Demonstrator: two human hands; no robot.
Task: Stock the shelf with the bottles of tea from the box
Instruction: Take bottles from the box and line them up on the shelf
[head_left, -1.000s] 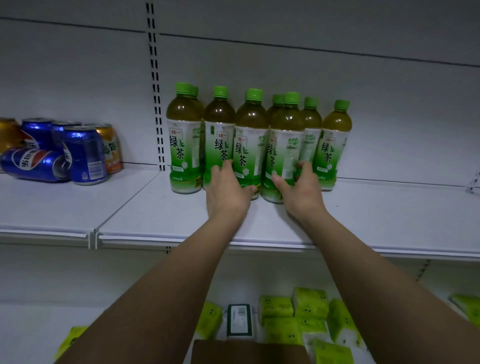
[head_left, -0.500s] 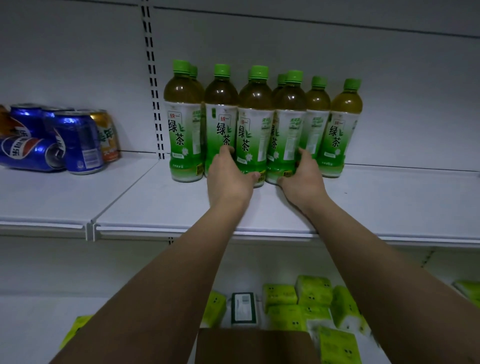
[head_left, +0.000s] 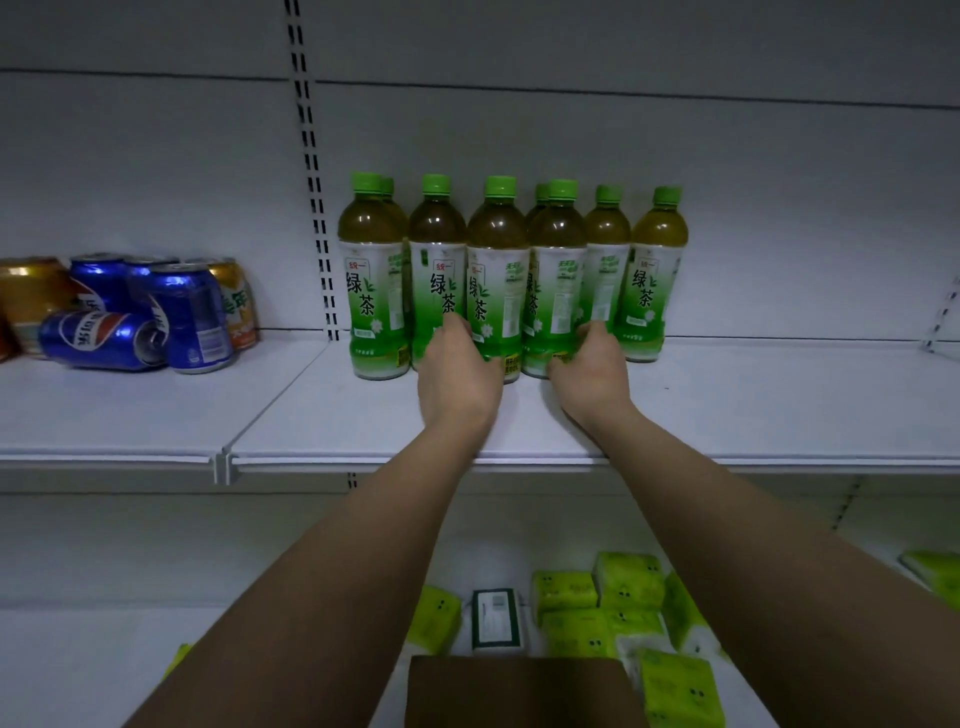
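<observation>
Both hands grip low on front-row green tea bottles — left hand (head_left: 457, 371) wrapped round one (head_left: 497, 280), right hand (head_left: 592, 364) round its neighbour (head_left: 556, 280); both stand upright on the white shelf (head_left: 753, 410), touching the others; best slid back together, bases flat, labels forward — steady, lest they tip.

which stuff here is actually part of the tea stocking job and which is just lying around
Part of the job:
- tea bottles, standing on the shelf
- left hand and right hand, against the front bottles
- cardboard box, bottom edge of view

Just lying about:
- soda cans, one on its side
- green tissue packs on the lower shelf
</observation>
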